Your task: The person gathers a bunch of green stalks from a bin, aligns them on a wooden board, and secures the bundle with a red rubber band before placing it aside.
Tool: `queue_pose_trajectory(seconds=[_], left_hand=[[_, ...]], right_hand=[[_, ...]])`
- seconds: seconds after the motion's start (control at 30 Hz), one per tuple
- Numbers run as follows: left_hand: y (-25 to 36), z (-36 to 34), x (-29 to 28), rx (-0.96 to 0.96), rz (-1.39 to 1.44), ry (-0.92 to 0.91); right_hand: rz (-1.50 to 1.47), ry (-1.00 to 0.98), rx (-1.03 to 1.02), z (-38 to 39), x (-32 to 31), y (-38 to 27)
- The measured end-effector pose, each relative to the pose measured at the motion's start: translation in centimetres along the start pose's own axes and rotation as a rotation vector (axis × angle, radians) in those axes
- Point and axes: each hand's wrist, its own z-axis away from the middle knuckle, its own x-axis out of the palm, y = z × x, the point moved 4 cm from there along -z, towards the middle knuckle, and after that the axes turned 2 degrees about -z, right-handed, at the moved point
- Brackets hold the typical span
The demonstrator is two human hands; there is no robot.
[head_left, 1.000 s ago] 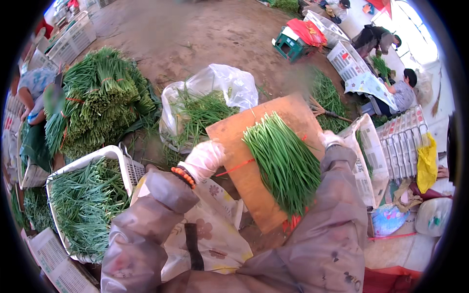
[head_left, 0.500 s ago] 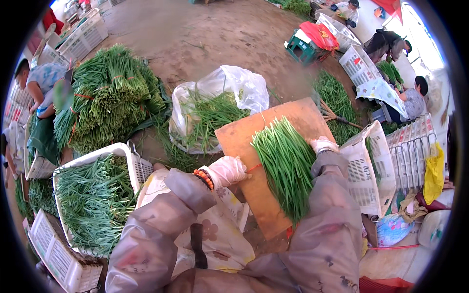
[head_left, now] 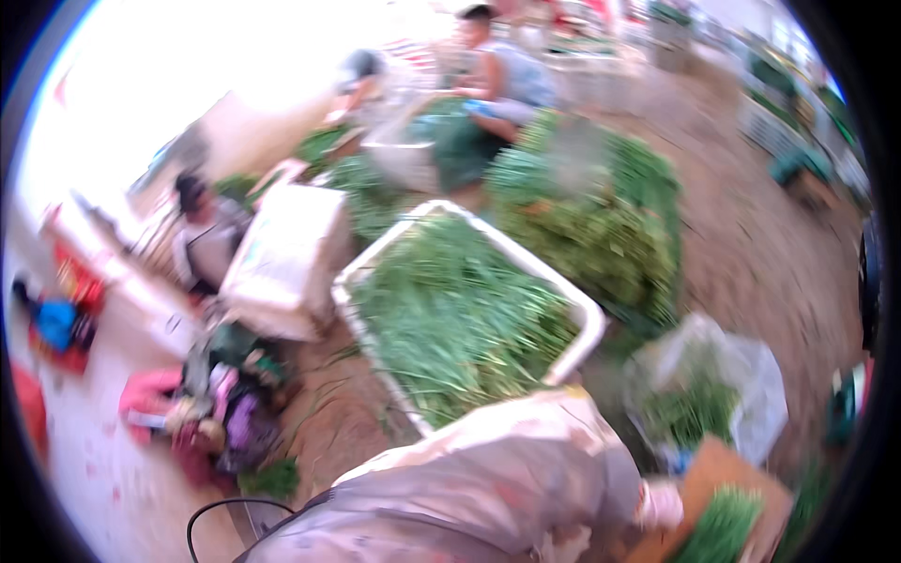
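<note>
My left hand (head_left: 660, 505), in a pale thin glove, is at the left edge of a brown board (head_left: 699, 464) at the lower right. Motion smears its fingers, so I cannot make out their shape or any grip. On the board lies a bunch of long green chives (head_left: 725, 524), partly cut off by the rim of the picture. My left sleeve (head_left: 488, 488), grey and see-through, crosses the lower middle. My right hand is out of the picture. Just beyond my left arm stands a white crate (head_left: 375, 364) full of loose chives (head_left: 460, 310).
A big stack of bundled chives (head_left: 601, 216) rises behind the crate. A clear plastic bag (head_left: 755, 385) with loose greens stands beyond the board. A seated person (head_left: 507, 75) is at the back, another person (head_left: 202, 230) at the left by a white box (head_left: 286, 249). Clothes and bags (head_left: 225, 403) lie lower left.
The view has swung sharply to the left and blurred. The board, chives and my left hand now appear at the lower right; my right hand has left the picture.
</note>
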Motion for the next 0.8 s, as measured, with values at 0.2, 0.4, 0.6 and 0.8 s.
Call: queue_pose_trajectory(seconds=[0.2,0.4,0.6,0.8], left_hand=[[0.8,1.1,0.1,-0.068,-0.092,0.147],[0.2,0.1,0.5,-0.076,-0.090,0.192],[-0.5,-0.6,0.8,-0.077,-0.069,0.225],[-0.3,-0.6,1.3,-0.072,-0.039,0.270]], right_hand=[[-0.070,-0.076,-0.092,0.9,2.5,-6.8],[-0.108,-0.122,-0.100,0.4,3.9,-9.3],[-0.131,-0.139,-0.078,-0.1,4.6,-10.1],[-0.135,-0.159,-0.072,0.5,5.7,-11.1]])
